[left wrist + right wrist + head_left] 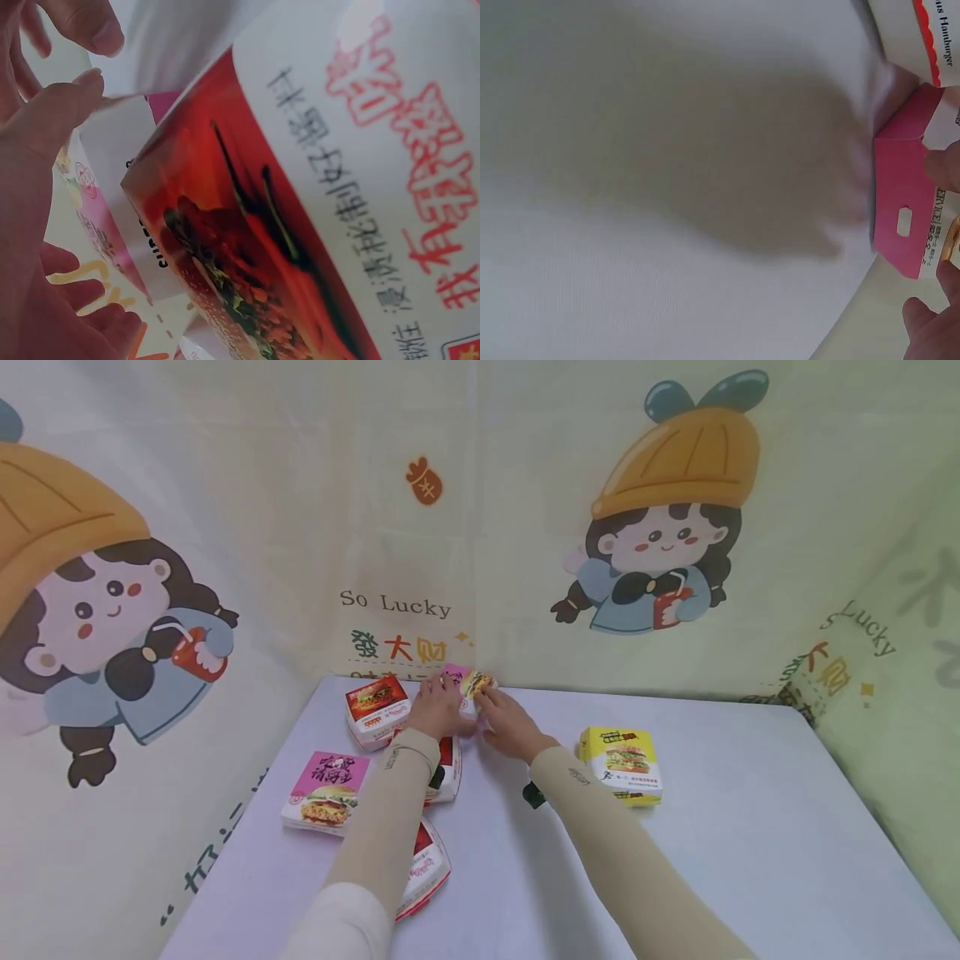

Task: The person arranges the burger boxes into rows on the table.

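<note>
At the far edge of the table, a pink-and-white burger box point(474, 683) sits between both hands. My left hand point(438, 708) grips it from the left, its thumb and spread fingers on either side of the box in the left wrist view. From the right, my right hand point(513, 727) holds the same box; in the right wrist view its thumb point(943, 169) lies on the white panel above the pink side point(894, 199). Beside the left hand stands a red-and-white burger box point(377, 710). Another red-and-white box point(448, 768) is partly hidden under the left wrist.
A second pink burger box point(326, 793) lies at the left, and a further red-and-white box point(429, 870) is half covered by the left forearm. Right of the right forearm stands a yellow burger box point(621, 764). A dark green item point(533, 795) shows beside that sleeve. A printed curtain point(525, 643) hangs behind.
</note>
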A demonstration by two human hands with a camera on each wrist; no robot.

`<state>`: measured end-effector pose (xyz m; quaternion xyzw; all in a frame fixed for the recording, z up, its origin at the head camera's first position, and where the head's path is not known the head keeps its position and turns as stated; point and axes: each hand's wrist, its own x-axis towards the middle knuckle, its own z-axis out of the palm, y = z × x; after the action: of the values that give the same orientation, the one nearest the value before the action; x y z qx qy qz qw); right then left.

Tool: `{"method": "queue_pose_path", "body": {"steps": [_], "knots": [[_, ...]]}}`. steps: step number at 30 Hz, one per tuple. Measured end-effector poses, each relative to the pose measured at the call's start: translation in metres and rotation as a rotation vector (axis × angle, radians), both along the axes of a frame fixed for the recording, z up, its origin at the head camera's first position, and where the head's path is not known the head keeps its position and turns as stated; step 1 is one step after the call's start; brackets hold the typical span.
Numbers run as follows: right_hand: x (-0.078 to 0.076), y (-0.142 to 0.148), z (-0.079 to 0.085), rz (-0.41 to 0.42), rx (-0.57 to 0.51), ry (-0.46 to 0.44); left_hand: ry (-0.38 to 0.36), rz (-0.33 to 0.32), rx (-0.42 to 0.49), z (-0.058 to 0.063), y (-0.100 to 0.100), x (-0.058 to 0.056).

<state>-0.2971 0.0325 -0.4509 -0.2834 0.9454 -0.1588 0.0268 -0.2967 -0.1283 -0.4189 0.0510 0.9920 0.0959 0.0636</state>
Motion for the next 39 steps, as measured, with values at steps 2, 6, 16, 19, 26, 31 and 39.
{"method": "queue_pose_path", "body": {"steps": [2,6,16,19,26,31,39], "knots": [[-0.001,-0.002,-0.002,-0.011,-0.019,-0.044,0.006,0.012,-0.009,-0.001,0.0,-0.001],[-0.001,-0.006,-0.003,-0.026,-0.02,-0.096,0.031,0.026,-0.022,0.0,0.002,-0.001],[0.001,-0.011,0.004,0.013,0.034,-0.082,0.039,0.089,-0.077,0.0,0.004,-0.002],[0.002,-0.011,0.005,0.016,0.051,-0.09,0.045,0.105,-0.075,0.0,0.005,0.001],[0.005,-0.008,0.01,-0.008,0.088,-0.11,0.099,0.064,-0.058,-0.006,0.006,-0.001],[0.007,-0.005,0.014,-0.004,0.094,-0.055,0.14,0.015,-0.043,-0.008,0.004,-0.007],[0.008,0.002,0.013,0.034,0.069,0.088,0.134,-0.052,0.013,-0.005,0.001,-0.006]]}}
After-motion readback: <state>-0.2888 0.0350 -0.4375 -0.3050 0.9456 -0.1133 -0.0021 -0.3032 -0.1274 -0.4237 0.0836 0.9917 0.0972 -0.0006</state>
